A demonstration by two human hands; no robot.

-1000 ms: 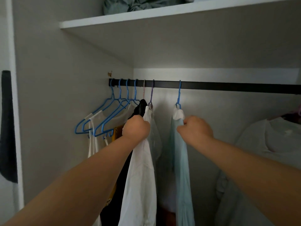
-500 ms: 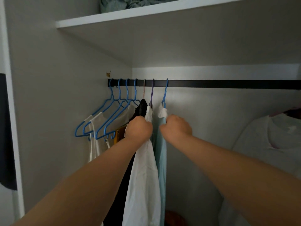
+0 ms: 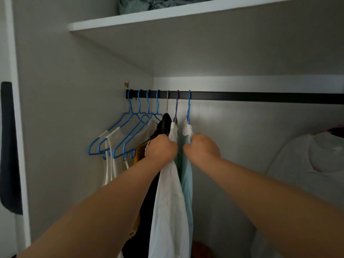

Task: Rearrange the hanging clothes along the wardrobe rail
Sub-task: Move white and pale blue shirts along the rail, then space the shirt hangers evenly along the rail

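A black rail (image 3: pixel 260 97) runs across the wardrobe. Several hangers crowd its left end: blue ones (image 3: pixel 134 116), some bare and one with a cream top (image 3: pixel 111 161), then a black garment (image 3: pixel 164 123), a white garment (image 3: pixel 169 211) on a purple hanger (image 3: pixel 176 107), and a pale blue garment (image 3: pixel 188 179) on a blue hanger (image 3: pixel 189 107). My left hand (image 3: pixel 161 148) grips the white garment near its shoulder. My right hand (image 3: pixel 202 148) grips the pale blue garment just below its hanger. The two hands are close together.
A white shelf (image 3: pixel 186 13) with folded grey-green cloth (image 3: pixel 149 4) sits above the rail. A pale grey garment (image 3: pixel 307 168) hangs at the far right. A dark cloth (image 3: pixel 9 146) hangs outside the left wall. The rail between is bare.
My right hand has slid the pale blue garment and its hanger left along the rail until it hangs beside the white garment. My left hand has kept its hold.
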